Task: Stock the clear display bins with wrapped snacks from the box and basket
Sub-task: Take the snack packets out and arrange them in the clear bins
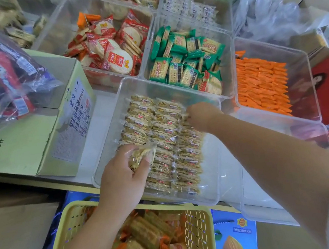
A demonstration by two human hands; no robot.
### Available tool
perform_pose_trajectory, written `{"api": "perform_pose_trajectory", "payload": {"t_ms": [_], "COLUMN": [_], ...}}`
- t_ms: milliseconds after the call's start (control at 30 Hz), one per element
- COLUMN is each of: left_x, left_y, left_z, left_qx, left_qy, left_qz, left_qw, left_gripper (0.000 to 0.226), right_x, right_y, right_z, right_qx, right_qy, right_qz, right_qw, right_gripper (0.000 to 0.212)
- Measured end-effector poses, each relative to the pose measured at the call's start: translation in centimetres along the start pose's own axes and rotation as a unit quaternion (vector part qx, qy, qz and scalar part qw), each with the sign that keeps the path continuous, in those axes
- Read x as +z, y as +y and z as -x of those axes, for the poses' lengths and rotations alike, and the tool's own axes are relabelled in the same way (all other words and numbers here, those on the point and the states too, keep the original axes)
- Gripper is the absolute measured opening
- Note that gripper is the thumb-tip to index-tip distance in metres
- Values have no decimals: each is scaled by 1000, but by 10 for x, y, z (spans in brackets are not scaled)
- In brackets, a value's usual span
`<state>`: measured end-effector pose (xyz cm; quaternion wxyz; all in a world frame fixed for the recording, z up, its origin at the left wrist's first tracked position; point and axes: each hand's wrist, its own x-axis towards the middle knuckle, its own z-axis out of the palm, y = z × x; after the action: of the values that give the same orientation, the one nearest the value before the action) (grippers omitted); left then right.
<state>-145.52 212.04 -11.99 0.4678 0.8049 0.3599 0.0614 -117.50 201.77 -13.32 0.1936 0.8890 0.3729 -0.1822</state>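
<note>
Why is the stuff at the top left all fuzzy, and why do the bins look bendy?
Head view: the packets at top left are smeared, likely by camera motion, and the right hand is blurred; the left hand and its snack look sharper. Head view: the wide lens bows straight edges, like the front bin rim.

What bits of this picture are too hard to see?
Head view:
- Right hand fingertips: tucked down among the packets in the near bin, hidden by the hand's back.
- Yellow basket: cut off by the bottom edge, partly under the left arm.
- Far-left snacks: blurred.
</note>
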Motion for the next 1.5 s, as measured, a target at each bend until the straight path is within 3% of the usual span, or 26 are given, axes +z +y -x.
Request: {"api": "perform_pose_trajectory", "payload": {"t_ms": [233, 400, 633, 800, 900, 967, 1067, 1133, 1233, 1300, 1333, 1433, 1467, 1500], "left_x": [1, 1, 1, 0, -3, -8, -13, -15, -8, -4, -2, -2, -3, -5], "left_y": [-1, -1, -2, -1, 8, 15, 25, 33, 48, 56, 58, 63, 63, 63], "left_z": [0, -1, -4, -10, -12, -10, -3, 5, 20, 30, 35, 47, 50, 53], "left_qx": [3, 3, -21, -85, -151, -186, -240, -250, -255, -246, -235, -190, -173, -161], "left_qy": [11, 15, 15, 21, 24, 21, -14, -81, -136, -152, -158, -139, -121, -111], "left_qz": [7, 7, 45, 129, 254, 317, 448, 511, 529, 516, 497, 354, 290, 250], "left_qw": [1000, 1000, 999, 988, 955, 930, 861, 818, 798, 806, 820, 905, 934, 948], "left_gripper": [33, 24, 17, 25, 9, 14, 25, 49, 66, 70, 71, 61, 56, 54], "right_x": [2, 8, 14, 15, 13, 11, 6, 5, 12, 14, 16, 12, 11, 10], "right_y": [-1, -4, -10, -11, -15, -24, -44, -55, -63, -64, -62, -54, -50, -46], "right_z": [-16, -17, -17, 6, 41, 76, 131, 161, 184, 194, 199, 215, 219, 223], "right_qx": [14, 14, 17, 40, 39, -8, -86, -129, -178, -170, -160, -74, -48, -35], "right_qy": [-106, -129, -123, -35, 56, 118, 96, 57, 85, 113, 123, 77, 57, 35], "right_qz": [-118, -190, -191, -185, -193, -277, -486, -566, -513, -497, -521, -668, -700, -721], "right_qw": [987, 973, 974, 981, 979, 953, 864, 812, 836, 843, 829, 737, 710, 691], "right_gripper": [46, 69, 65, 47, 42, 49, 57, 71, 92, 86, 74, 18, 20, 37]}}
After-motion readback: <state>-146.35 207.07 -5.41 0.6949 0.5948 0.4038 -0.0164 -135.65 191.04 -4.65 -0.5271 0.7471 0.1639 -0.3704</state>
